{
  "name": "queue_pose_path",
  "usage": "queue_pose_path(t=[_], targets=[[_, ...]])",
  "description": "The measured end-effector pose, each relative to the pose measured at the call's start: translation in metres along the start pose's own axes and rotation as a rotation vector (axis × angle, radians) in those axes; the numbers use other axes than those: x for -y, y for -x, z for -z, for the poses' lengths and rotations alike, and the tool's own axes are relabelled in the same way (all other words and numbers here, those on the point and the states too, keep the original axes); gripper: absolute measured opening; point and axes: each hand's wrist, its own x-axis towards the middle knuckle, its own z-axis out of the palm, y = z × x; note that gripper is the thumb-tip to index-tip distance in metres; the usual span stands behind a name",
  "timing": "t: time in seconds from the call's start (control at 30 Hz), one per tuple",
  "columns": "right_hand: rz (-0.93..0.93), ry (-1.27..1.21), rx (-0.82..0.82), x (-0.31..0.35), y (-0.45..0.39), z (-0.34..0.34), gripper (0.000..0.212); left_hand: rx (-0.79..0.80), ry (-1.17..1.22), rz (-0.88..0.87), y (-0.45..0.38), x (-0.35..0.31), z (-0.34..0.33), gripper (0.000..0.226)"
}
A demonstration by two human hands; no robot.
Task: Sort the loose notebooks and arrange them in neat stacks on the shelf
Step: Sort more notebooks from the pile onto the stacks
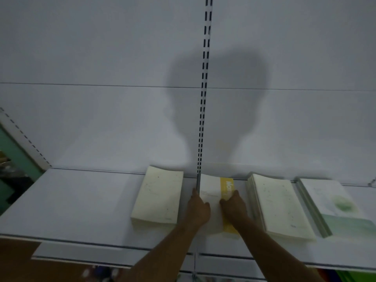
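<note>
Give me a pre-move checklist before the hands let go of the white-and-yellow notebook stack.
1. Both hands on the white-and-yellow stack: left hand at its left edge, right hand on the yellow band. Ok.
2. Stack pushed back to the back panel: ok.
3. Clear of the cream stack on its left: ok.
4. Clear of the dotted cream stack on its right: ok.
5. Stack edges squared: cannot tell, blurred and hidden by the hands.
6. Green-cover stack neat: ok.

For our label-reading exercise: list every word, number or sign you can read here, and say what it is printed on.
"Mo": white letters on the yellow band of the notebook between both hands; the rest is covered.
Small grey print on its white cover: too blurred.
Small marks on the cream stacks and green stack: unreadable.
</note>
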Motion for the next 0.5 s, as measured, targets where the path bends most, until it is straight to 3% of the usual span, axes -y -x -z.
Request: queue_pose_path(t=[0.5], targets=[[-0.016, -0.076, 0.049, -0.003, 0.000, 0.007, 0.032, 0.076, 0.144, -0.048, -0.002, 0.012, 0.009, 0.049]])
